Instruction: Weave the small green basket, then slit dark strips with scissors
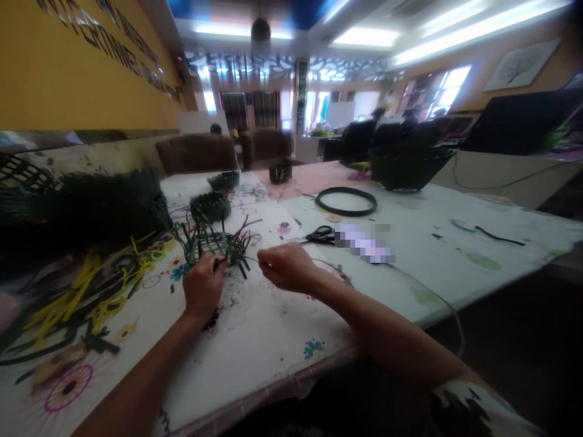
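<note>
A partly woven dark green basket (217, 244) with loose strips sticking out lies on the flowered tablecloth (255, 340). My left hand (203, 285) is closed, pinching a strip at the basket's near edge. My right hand (286, 265) is closed just to the right of it, pinching a thin dark strand that runs from the basket and trails off over the table edge.
Black scissors (320, 234) lie right of the basket. A black hoop (346, 201) and small woven baskets (210, 206) sit farther back. Yellow and dark strips (86, 291) are piled at the left, a large dark basket (405, 165) at the far right. People sit in the background.
</note>
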The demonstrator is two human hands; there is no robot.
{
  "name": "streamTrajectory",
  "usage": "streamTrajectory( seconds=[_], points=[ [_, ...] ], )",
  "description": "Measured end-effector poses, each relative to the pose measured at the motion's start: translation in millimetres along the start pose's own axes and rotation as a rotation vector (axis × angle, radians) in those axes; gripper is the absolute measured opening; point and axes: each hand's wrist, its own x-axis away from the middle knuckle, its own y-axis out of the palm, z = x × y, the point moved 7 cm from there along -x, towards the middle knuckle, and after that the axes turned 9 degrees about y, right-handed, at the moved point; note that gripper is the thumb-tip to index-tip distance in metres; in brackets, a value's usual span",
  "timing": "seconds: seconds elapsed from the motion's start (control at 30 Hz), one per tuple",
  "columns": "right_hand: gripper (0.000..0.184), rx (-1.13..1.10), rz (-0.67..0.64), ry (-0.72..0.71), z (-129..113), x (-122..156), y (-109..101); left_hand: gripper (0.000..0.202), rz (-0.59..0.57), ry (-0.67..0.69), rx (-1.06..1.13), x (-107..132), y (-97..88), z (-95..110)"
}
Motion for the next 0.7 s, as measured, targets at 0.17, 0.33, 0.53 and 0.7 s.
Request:
streamTrajectory(
  seconds=[0.17, 0.33, 0.53, 0.7],
  points=[
    [0.020, 0.030, -0.043, 0.041, -3, 2, 6, 0.021, 0.007, -0.062, 0.030, 1, -1.3, -5],
    [0.020, 0.035, -0.119, 0.062, -9, 4, 14, 0.021, 0.024, -0.125, 0.052, 0, -5.0, -10],
    [0.020, -0.002, -0.193, 0.071, -15, 6, 28, 0.021, 0.046, -0.244, 0.139, 0, -5.1, -19],
    [0.015, 0.012, -0.242, 0.198, 6, 2, 47, 0.030, 0.088, -0.352, 0.207, 4, -5.6, -30]
  ],
)
